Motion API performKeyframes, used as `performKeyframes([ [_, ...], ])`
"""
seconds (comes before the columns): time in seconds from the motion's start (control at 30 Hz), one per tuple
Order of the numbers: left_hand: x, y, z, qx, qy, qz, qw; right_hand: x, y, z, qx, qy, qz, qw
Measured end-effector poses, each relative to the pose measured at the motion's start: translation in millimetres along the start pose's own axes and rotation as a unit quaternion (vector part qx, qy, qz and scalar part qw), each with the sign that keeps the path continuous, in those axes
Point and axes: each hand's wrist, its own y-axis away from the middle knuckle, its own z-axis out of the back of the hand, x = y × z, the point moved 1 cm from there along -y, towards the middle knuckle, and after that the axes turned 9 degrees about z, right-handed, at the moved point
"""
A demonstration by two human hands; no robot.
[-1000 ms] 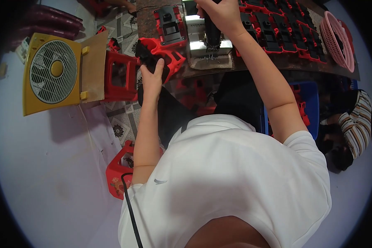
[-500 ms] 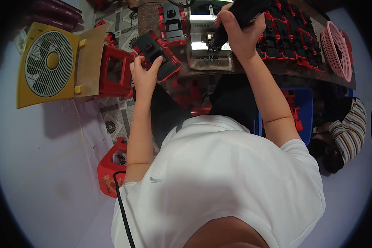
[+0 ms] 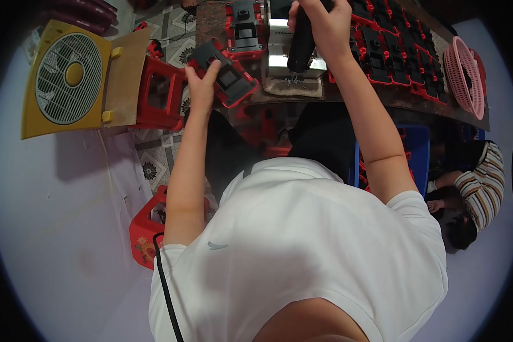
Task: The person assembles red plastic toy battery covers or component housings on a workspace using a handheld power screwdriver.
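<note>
Here's the dark speckled table point(image 3: 212, 21), black-and-red plastic units point(image 3: 394, 54) rowed up, seemingly to save room. Blue plastic bin point(image 3: 420, 154): red parts point(image 3: 408, 157) inside. Pink perforated basket point(image 3: 477, 85): something dark, hard to identify. Left hand point(image 3: 200, 86) grips an angled black-and-red plastic housing point(image 3: 229, 74) at the table's edge, likely steadying it; right hand point(image 3: 329, 28) wraps a black cylindrical tool point(image 3: 302, 48).

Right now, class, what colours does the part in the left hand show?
The part is black with red edges; best seen in the head view.
</note>
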Motion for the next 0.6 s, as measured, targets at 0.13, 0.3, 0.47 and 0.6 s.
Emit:
performKeyframes([
  [0.13,-0.9,19.6,-18.5,-0.064,-0.026,-0.013,0.997,9.7,18.0,-23.7,0.008,-0.067,0.117,0.991],
  [0.3,3.6,19.1,-15.8,-0.088,-0.036,-0.009,0.995,-24.8,19.0,-33.1,0.126,-0.190,0.398,0.889],
  [0.47,-0.1,22.9,-22.3,-0.073,-0.008,0.000,0.997,-13.9,38.1,-31.5,0.065,0.004,0.199,0.978],
  [0.6,3.8,21.8,-22.0,-0.066,0.004,-0.007,0.998,-15.0,39.4,-39.3,0.067,-0.001,0.224,0.972],
])
